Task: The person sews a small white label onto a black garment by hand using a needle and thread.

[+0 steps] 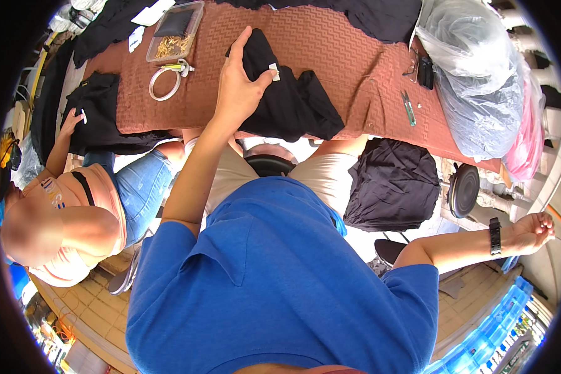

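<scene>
My left hand (240, 90) lies over a black cloth piece (299, 103) at the near edge of the table. Its fingers stretch away along the cloth's left side, spread from the thumb, so it looks open. The thumb tip touches a small white tag (274, 72) on the cloth. Far out to the right, beyond the table, my right hand (531, 234) is held up with the fingers curled in. Whatever those fingers pinch, if anything, is too small to see. A dark watch (495, 237) circles that wrist.
Thread snips (408, 108) and glasses (411, 67) lie on the brown-covered table (355, 68). Plastic bags (480, 81) crowd its right end. A clear box (174, 47) and a white ring (164, 83) sit left. Dark fabric (393, 187) is beside my right leg. A co-worker (87, 218) sits left, handling black cloth.
</scene>
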{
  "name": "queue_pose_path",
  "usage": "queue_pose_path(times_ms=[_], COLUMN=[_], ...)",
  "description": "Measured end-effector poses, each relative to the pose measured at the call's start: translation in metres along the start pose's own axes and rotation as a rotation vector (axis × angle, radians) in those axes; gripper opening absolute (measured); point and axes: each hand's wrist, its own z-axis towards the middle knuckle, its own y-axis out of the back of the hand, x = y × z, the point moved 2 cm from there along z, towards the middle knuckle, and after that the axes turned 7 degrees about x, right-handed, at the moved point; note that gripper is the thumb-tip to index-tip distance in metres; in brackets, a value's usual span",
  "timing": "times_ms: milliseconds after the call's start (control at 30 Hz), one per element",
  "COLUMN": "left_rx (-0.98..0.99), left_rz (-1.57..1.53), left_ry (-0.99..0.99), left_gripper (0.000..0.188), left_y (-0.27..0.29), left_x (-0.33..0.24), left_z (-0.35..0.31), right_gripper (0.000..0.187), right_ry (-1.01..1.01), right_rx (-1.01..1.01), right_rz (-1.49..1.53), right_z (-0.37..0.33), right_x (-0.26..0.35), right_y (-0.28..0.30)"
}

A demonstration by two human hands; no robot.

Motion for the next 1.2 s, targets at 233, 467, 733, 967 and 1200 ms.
queue_pose_path(times_ms=[233,467,733,967,1200], left_rx=[0.126,0.286,0.180,0.190,0.191], left_rz=[-0.408,-0.655,-0.627,-0.618,-0.596], left_ry=[0.114,0.215,0.127,0.128,0.122], left_gripper=[0.079,0.068,0.064,0.065,0.064], left_y=[-0.011,-0.019,-0.017,-0.017,-0.016], left_x=[-0.021,-0.043,-0.048,-0.042,-0.041], left_z=[0.001,-0.005,-0.006,-0.006,-0.005], right_gripper=[0.014,0.008,0.012,0.015,0.017], right_ry=[-0.289,-0.570,-0.549,-0.471,-0.474], right_rx=[0.184,0.750,0.725,0.763,0.774], right_rz=[-0.838,-0.340,-0.357,-0.417,-0.429], right_z=[-0.097,-0.241,-0.268,-0.265,-0.264], right_x=[-0.086,-0.202,-0.230,-0.227,-0.225], right_y=[-0.135,-0.275,-0.296,-0.300,-0.301])
